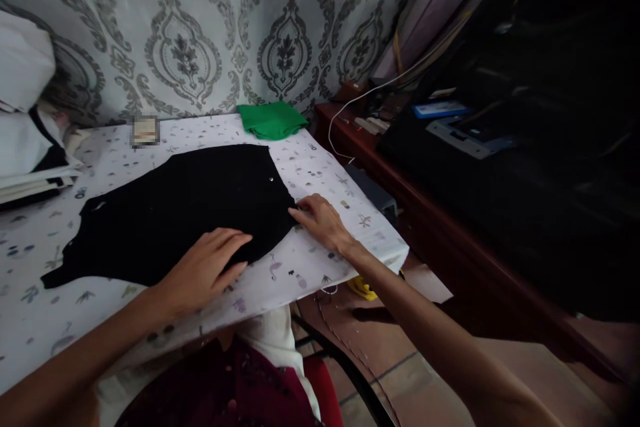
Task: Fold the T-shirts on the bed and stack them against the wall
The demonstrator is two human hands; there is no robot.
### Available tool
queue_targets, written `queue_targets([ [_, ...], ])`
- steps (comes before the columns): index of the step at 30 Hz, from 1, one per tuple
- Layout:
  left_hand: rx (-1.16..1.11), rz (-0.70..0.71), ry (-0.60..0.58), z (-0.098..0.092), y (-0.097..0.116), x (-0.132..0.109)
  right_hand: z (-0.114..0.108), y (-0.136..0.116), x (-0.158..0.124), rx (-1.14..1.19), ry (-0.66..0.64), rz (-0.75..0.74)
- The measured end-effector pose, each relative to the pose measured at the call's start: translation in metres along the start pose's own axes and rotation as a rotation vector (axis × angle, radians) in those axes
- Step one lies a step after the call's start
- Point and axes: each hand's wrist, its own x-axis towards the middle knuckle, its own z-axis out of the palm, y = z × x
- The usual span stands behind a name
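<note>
A black piece of cloth [180, 210] lies spread flat on a table covered by a white patterned sheet [330, 177]. My left hand [207, 267] rests flat on the cloth's near edge, fingers stretched out and together. My right hand [320, 220] lies at the cloth's right corner, fingertips touching its edge, fingers extended. Neither hand holds anything.
A folded green cloth [271, 120] sits at the table's far edge by the patterned wall. White fabric is stacked at the far left [25, 140]. A dark wooden bench [400, 180] with a white cable and small items stands to the right. A red-seated chair [325, 387] is below.
</note>
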Motion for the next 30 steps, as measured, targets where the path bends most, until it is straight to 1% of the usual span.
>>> queue_targets([
  [2, 0.052, 0.053, -0.043, 0.014, 0.008, 0.019, 0.005, -0.002, 0.001, -0.068, -0.023, 0.014],
  [4, 0.09, 0.114, -0.104, 0.028, 0.017, 0.031, 0.006, -0.003, 0.002, -0.078, -0.039, 0.01],
  [7, 0.078, 0.163, -0.136, 0.038, 0.028, 0.035, 0.002, -0.003, 0.002, -0.014, -0.037, 0.038],
  [10, 0.014, 0.201, -0.146, 0.035, 0.029, 0.025, -0.004, 0.003, 0.0, 0.018, -0.047, 0.092],
  [12, -0.024, 0.215, -0.172, 0.025, 0.023, 0.012, -0.005, 0.009, -0.002, -0.032, -0.042, 0.106],
  [14, -0.051, 0.174, -0.197, 0.014, 0.012, -0.003, -0.004, 0.013, -0.003, -0.122, -0.001, 0.073],
  [16, -0.065, 0.069, -0.205, 0.002, -0.002, -0.019, -0.001, 0.011, -0.003, -0.222, 0.082, -0.019],
  [18, -0.066, -0.072, -0.175, -0.006, -0.019, -0.035, 0.004, 0.0, -0.002, -0.286, 0.168, -0.157],
  [20, -0.048, -0.21, -0.113, -0.01, -0.038, -0.048, 0.013, -0.018, 0.002, -0.277, 0.187, -0.325],
  [21, -0.032, -0.269, -0.082, -0.011, -0.049, -0.055, 0.019, -0.029, 0.003, -0.249, 0.164, -0.412],
  [23, 0.013, -0.37, -0.033, -0.013, -0.072, -0.067, 0.032, -0.05, 0.004, -0.188, 0.051, -0.568],
  [25, 0.06, -0.462, 0.023, -0.02, -0.1, -0.079, 0.046, -0.07, 0.001, -0.152, -0.106, -0.673],
  [28, 0.109, -0.584, 0.179, -0.043, -0.148, -0.094, 0.062, -0.099, -0.008, -0.117, -0.322, -0.766],
  [30, 0.155, -0.713, 0.264, -0.065, -0.181, -0.097, 0.071, -0.124, -0.011, -0.084, -0.434, -0.812],
])
